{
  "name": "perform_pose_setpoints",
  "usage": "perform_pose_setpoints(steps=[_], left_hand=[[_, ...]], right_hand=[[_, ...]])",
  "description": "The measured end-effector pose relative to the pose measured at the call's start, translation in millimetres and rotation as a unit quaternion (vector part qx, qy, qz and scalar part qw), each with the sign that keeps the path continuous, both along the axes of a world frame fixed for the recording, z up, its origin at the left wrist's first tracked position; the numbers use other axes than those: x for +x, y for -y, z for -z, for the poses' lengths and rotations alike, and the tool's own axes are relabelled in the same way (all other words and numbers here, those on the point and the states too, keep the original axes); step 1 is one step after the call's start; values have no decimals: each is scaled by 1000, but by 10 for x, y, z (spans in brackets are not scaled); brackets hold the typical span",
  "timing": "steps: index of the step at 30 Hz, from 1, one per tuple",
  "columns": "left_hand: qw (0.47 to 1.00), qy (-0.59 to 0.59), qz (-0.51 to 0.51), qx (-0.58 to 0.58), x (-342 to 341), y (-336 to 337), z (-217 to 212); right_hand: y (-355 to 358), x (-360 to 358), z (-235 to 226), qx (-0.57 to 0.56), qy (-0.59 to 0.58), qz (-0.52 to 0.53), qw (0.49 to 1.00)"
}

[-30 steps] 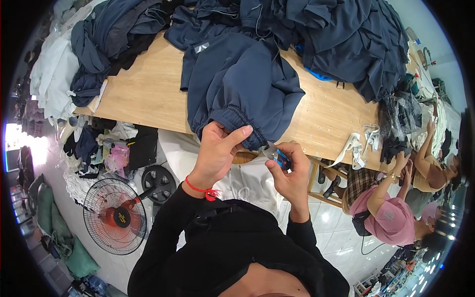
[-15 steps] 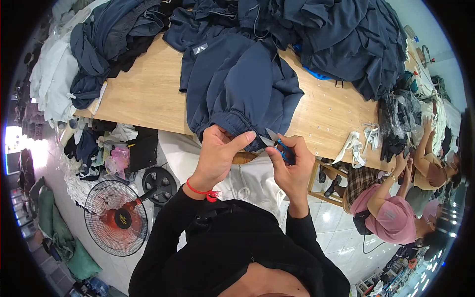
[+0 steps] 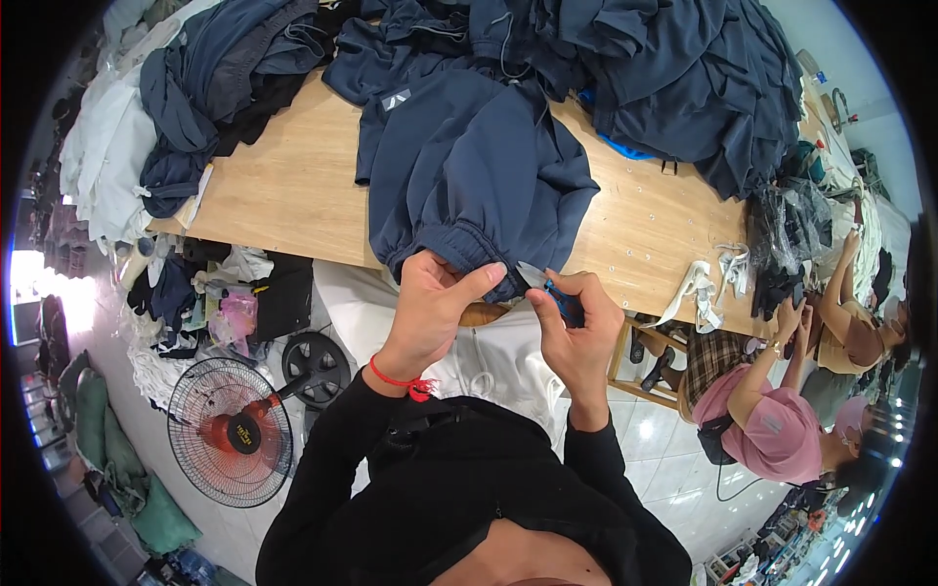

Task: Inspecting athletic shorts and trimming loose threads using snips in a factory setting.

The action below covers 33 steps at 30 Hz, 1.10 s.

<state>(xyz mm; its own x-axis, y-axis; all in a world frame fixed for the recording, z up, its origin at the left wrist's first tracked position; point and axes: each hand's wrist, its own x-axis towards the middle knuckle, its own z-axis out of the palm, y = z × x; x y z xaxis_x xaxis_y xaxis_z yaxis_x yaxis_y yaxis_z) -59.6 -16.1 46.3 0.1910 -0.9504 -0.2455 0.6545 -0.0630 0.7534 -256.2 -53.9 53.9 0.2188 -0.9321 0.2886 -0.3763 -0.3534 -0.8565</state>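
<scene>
A navy garment (image 3: 479, 166) lies on the wooden table, its gathered elastic edge toward me. My left hand (image 3: 435, 303), a red string round its wrist, pinches that edge between thumb and fingers. In my right hand (image 3: 583, 327) is a pair of small thread snips (image 3: 552, 292) with blue handles. The snips' blades point left at the elastic edge, close by my left thumb tip. The blades look nearly closed; whether any thread lies between them is too small to tell.
Heaps of navy garments (image 3: 684, 88) cover the table's far side, with white and navy clothes (image 3: 112, 156) at far left. White straps (image 3: 694, 293) lie at the table's right. A fan (image 3: 234, 432) stands left of me. Two people (image 3: 772, 420) work at right.
The snips' blades have come together from a wider spread, beside the elastic edge. My left hand keeps its pinch and has hardly moved.
</scene>
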Motion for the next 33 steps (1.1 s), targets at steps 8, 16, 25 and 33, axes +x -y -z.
perform_pose_setpoints(steps=[8,16,25,33], left_hand=[[1000,9,14,-8,7,-7,27],[1000,11,12,-13,20,3,19],[913,-381,122,-82,281,-58,573],[976,-131,155,-73,364,-65,1584]], right_hand=[[3,1,11,-38,-2,24,999],[-30,3,-25,-37,-21,21,999],[-12,-88,81,9,145,35,989],[7,-259,111,79,173,65,980]])
